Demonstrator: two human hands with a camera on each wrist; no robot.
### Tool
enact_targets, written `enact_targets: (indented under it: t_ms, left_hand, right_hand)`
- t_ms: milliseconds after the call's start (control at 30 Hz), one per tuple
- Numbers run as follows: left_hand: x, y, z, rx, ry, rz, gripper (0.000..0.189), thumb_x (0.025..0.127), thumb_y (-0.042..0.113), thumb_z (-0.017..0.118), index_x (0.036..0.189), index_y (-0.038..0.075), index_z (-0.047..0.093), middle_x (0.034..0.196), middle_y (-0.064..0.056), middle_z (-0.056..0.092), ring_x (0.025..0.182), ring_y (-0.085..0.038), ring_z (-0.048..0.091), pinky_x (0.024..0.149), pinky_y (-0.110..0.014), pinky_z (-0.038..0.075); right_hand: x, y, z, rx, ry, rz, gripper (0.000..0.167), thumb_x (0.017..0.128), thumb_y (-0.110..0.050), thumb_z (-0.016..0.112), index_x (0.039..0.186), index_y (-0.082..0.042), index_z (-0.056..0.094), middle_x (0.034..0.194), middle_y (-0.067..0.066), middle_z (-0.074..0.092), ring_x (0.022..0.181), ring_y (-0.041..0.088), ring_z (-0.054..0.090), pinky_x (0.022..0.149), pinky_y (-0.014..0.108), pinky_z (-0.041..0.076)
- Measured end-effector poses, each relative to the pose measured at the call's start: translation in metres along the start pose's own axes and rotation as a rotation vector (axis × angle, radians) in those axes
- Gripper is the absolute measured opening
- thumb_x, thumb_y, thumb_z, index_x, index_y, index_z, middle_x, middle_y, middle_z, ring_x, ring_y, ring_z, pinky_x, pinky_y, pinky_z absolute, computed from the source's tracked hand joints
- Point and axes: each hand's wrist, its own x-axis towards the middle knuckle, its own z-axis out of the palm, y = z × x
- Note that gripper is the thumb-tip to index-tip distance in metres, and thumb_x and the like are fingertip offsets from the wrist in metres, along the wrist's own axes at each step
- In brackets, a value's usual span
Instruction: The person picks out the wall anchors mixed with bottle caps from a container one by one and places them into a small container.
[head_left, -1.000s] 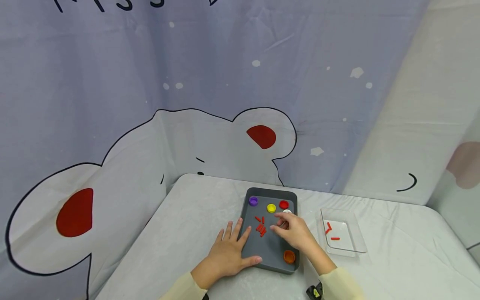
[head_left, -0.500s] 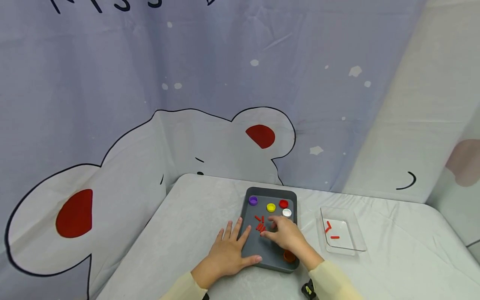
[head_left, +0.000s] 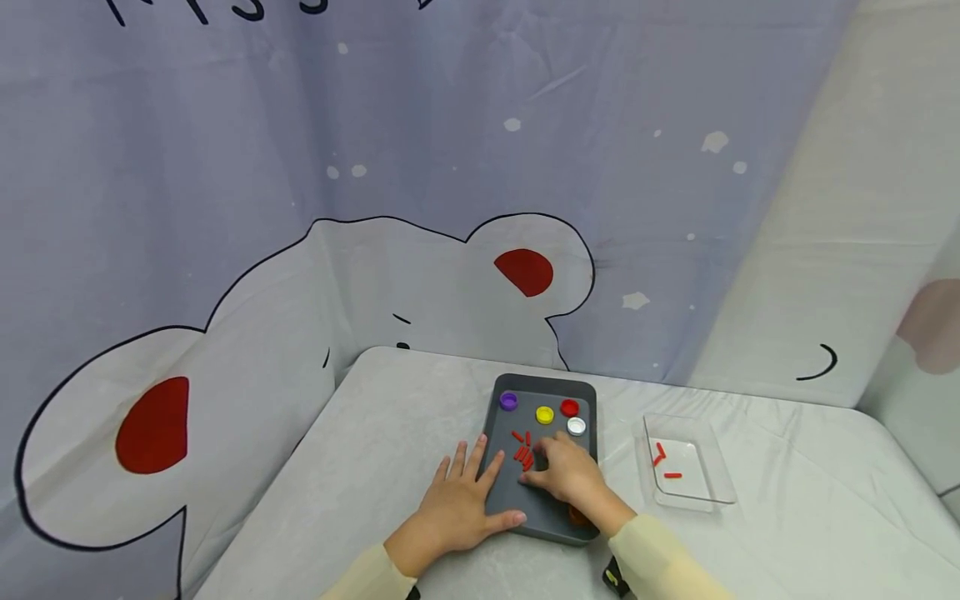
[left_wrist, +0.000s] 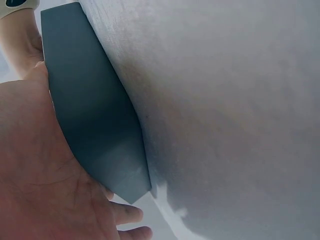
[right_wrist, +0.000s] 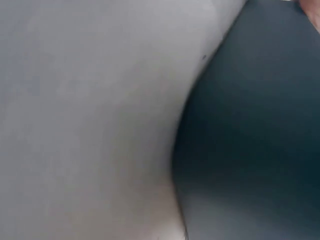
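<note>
L hand (head_left: 453,504) spread, fingers straight, on L edge of grey tray (head_left: 538,505). R hand (head_left: 572,473) bent beside red sticks (head_left: 521,454) mid-tray; grip unclear. Same hand part-hid orange cap (head_left: 577,517). Purple cap (head_left: 508,402), yellow cap (head_left: 544,415), red cap (head_left: 570,408), white cap (head_left: 576,427) sat beyond. Clear box (head_left: 686,458) stood R of tray w/ 3 sticks.

Slim red sticks (head_left: 521,454) (several in a close bunch), flat on a dark gray tray (head_left: 547,386)

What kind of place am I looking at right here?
Probably a small curtained-off tabletop workspace: a cartoon-printed curtain stands behind a cloth-covered table, with a gray tray and a clear box set on it.
</note>
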Motion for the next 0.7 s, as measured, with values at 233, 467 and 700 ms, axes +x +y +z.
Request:
enact_targets:
  t_ms: [233, 467, 700]
  left_hand:
    - [0.0037, -0.0027, 0.0052, 0.001, -0.004, 0.001, 0.096, 0.089, 0.082, 0.04, 0.162, 0.021, 0.028, 0.17, -0.013, 0.008, 0.154, -0.044, 0.012, 0.119, -0.062, 0.02]
    - [0.0038, -0.003, 0.0047, 0.0, 0.0, 0.004, 0.095, 0.09, 0.081, 0.042, 0.162, 0.02, 0.029, 0.17, -0.013, 0.008, 0.153, -0.044, 0.013, 0.118, -0.063, 0.02]
    - [0.0029, -0.0024, 0.005, 0.003, -0.006, -0.006, 0.096, 0.089, 0.083, 0.041, 0.162, 0.022, 0.027, 0.171, -0.012, 0.007, 0.154, -0.042, 0.012, 0.119, -0.061, 0.02]
  right_hand:
    - [0.001, 0.0003, 0.0049, -0.016, 0.023, -0.032, 0.046, 0.074, -0.041, 0.091, 0.102, -0.01, 0.072, 0.091, 0.001, 0.056, 0.075, 0.018, 0.055, 0.07, 0.039, 0.052]
    - [0.0021, -0.0007, 0.0063, -0.008, 0.047, -0.04, 0.041, 0.074, -0.039, 0.091, 0.093, -0.011, 0.068, 0.085, -0.001, 0.054, 0.071, 0.017, 0.051, 0.066, 0.035, 0.048]
    - [0.0025, -0.0005, 0.0063, -0.012, 0.034, -0.019, 0.039, 0.076, -0.038, 0.089, 0.093, -0.012, 0.065, 0.087, -0.001, 0.055, 0.072, 0.016, 0.051, 0.068, 0.035, 0.048]
